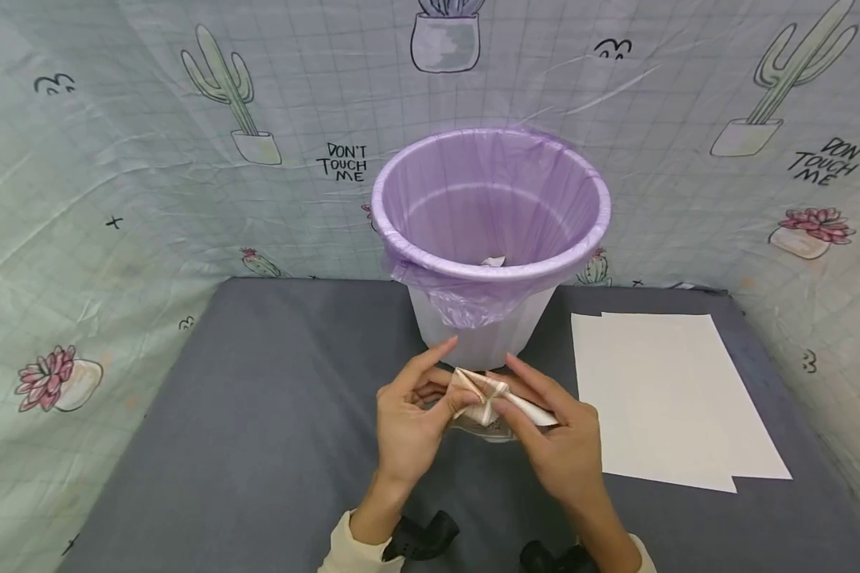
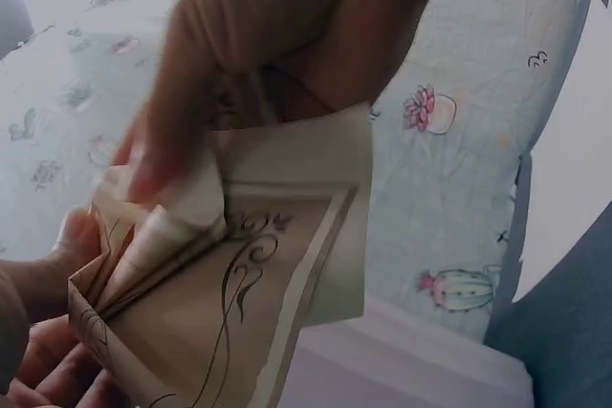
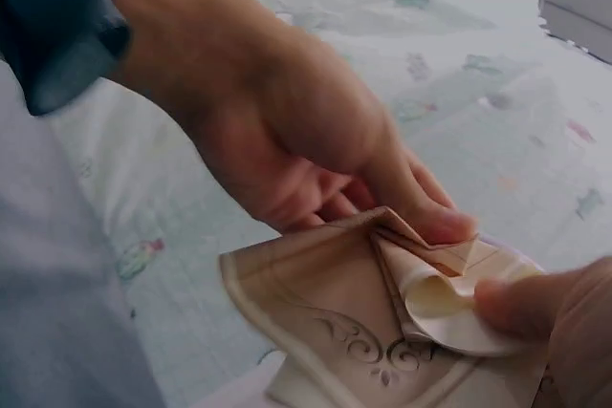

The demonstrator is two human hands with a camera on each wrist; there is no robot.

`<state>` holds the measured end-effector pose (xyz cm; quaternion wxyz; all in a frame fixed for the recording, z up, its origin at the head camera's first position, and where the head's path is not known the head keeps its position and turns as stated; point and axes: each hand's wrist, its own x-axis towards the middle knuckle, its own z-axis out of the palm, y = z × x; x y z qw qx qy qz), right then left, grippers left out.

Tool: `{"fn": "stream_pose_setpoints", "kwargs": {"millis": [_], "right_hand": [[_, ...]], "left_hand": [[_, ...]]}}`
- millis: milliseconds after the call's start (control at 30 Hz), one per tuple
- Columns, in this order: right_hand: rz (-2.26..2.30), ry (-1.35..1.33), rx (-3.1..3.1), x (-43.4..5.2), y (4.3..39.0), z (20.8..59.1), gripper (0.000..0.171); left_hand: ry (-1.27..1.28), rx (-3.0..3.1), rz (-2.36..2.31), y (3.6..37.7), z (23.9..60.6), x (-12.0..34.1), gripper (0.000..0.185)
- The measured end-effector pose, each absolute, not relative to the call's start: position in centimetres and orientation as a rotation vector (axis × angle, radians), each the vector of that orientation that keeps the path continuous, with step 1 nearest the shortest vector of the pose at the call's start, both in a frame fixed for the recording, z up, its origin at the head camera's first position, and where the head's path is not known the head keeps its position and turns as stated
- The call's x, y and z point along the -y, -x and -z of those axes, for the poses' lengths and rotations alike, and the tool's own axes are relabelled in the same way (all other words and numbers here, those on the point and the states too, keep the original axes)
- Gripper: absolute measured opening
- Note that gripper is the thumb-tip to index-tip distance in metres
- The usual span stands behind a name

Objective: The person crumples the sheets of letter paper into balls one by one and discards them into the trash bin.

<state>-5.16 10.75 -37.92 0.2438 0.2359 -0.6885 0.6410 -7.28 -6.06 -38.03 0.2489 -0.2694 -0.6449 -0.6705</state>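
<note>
The left hand (image 1: 408,418) is pinching the near-left edge of the folded paper napkin (image 1: 489,395), whose long axis is running rightward into the right hand (image 1: 555,438), pinching the other end; the purple-lined bin (image 1: 490,231) is standing just beyond both grips. The napkin's underside is hidden, and its folds are probably layered.

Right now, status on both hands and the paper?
Left hand and right hand both pinch the folded paper, mid-air. Lined bin just behind. White sheets to the right. Nothing between hands and bin.
</note>
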Motion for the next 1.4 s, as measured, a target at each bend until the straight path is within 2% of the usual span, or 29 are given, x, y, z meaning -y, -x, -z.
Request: {"fn": "stream_pose_setpoints", "kwargs": {"millis": [167,367,433,567,700,1067,1167,1300,1400], "right_hand": [[-1.831,-0.365,1.981,-12.1,4.9,37.6,0.054],[-1.536,-0.566,2.081,-12.8,5.0,37.1,0.069],[-1.449,-0.620,2.081,-12.8,5.0,37.0,0.069],[-1.420,-0.736,2.090,-12.7,4.9,36.9,0.057],[-1.436,-0.811,2.119,-12.6,4.7,36.8,0.045],[-1.621,-0.893,1.954,-12.3,4.5,35.7,0.033],[-1.713,-0.895,1.842,-12.0,4.4,35.3,0.029],[-1.800,-0.883,1.678,-12.3,4.8,36.1,0.024],[-1.849,-0.877,1.596,-12.6,5.1,36.7,0.023]], "left_hand": [[0.813,1.850,1.831,6.6,37.6,5.8,0.064],[0.857,1.847,1.723,6.4,37.6,5.7,0.063],[0.919,1.837,1.676,6.4,37.7,5.6,0.061],[0.984,1.816,1.655,6.4,37.7,5.4,0.053],[0.947,1.802,1.679,6.2,37.6,5.4,0.043],[0.910,1.743,1.777,6.1,37.7,4.9,0.035],[0.916,1.761,1.790,5.6,36.5,4.9,0.031],[1.002,1.866,1.715,5.3,35.7,5.1,0.032],[1.075,1.921,1.614,5.6,36.8,5.3,0.035]]}}
